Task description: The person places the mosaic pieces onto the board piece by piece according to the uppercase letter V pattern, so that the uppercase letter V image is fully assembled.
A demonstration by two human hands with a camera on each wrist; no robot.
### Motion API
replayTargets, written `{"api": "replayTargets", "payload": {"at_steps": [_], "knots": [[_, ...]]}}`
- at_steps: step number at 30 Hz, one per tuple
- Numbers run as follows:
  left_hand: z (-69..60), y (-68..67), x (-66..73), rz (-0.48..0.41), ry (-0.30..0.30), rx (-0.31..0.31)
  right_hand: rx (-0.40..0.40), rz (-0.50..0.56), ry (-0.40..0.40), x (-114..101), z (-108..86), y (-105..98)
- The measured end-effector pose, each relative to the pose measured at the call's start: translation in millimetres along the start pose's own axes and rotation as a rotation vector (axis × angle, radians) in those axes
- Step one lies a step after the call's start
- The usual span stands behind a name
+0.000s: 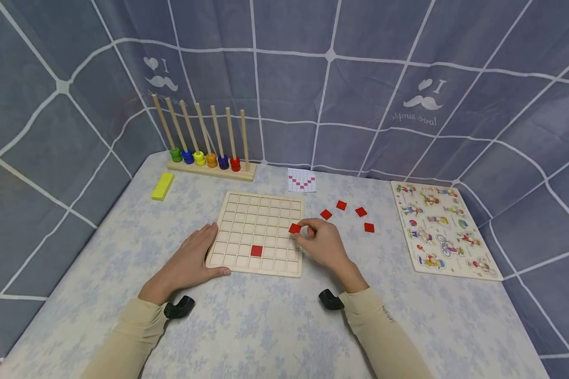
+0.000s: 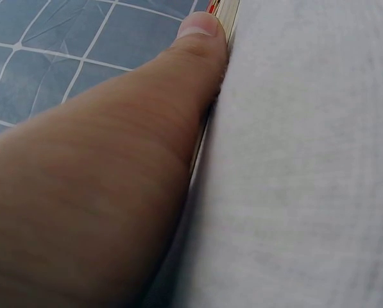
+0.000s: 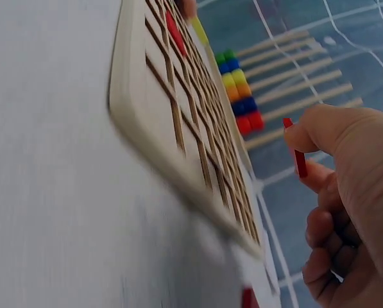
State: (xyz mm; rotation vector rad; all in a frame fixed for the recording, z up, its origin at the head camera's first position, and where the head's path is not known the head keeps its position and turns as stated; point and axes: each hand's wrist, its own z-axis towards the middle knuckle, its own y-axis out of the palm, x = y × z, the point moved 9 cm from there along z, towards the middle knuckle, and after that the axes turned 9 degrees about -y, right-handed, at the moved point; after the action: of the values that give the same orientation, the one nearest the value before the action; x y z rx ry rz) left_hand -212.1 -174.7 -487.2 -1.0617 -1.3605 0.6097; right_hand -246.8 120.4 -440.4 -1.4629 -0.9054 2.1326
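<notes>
Clearly, the flower-printed counter (image 1: 265,326) beneath both our hands offers no fence, so we judge that anything loose could slide if a finger catches it. Between our hands lies the grid board (image 1: 265,273), which a sideways push might swivel. Our left hand (image 1: 193,257) is spread with fingers extended, resting against the board's edges; should that touch slacken, we could lose the alignment. Our right hand (image 1: 324,243) pinches a held tile (image 1: 294,228) between thumb and finger, over the board's side nearest it. Just beyond and to the right of that hand lie four loose tiles (image 1: 341,205), which its knuckles might scatter. Between our hands, one seated tile (image 1: 256,251) sits in a cell, and a bump could jolt it. The held tile looks tilted and apart from the grid, so we think a crooked release could leave it across a divider.
</notes>
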Motion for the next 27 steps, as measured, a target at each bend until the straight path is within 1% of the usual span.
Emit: {"api": "replayTargets", "payload": {"at_steps": [3, 6, 10, 13, 16, 20, 22, 27], "knots": [[0.3, -0.6, 0.0, -0.003, -0.006, -0.005, -0.043, 0.014, -0.049, -18, 10.2, 21], [1.1, -2.0, 0.3, -0.007, -0.008, 0.000, -0.094, 0.001, -0.087, -33, 20.7, 43], [1.7, -1.3, 0.6, -0.007, -0.008, -0.001, -0.180, -0.043, -0.128, -48, 31.0, 71], [1.7, 0.8, 0.4, -0.005, -0.010, -0.009, -0.240, -0.082, -0.145, -57, 35.7, 86], [2.0, 2.0, 1.1, -0.005, -0.008, -0.012, -0.278, -0.153, -0.165, -62, 39.8, 94], [2.4, 1.4, 2.5, -0.008, -0.007, -0.013, -0.304, -0.239, -0.193, -67, 43.7, 98], [2.0, 0.8, 2.1, -0.009, -0.012, -0.013, -0.313, -0.251, -0.190, -69, 45.0, 99], [-0.4, -1.0, 0.8, -0.005, -0.022, -0.010, -0.330, -0.243, -0.151, -71, 47.6, 101]]}}
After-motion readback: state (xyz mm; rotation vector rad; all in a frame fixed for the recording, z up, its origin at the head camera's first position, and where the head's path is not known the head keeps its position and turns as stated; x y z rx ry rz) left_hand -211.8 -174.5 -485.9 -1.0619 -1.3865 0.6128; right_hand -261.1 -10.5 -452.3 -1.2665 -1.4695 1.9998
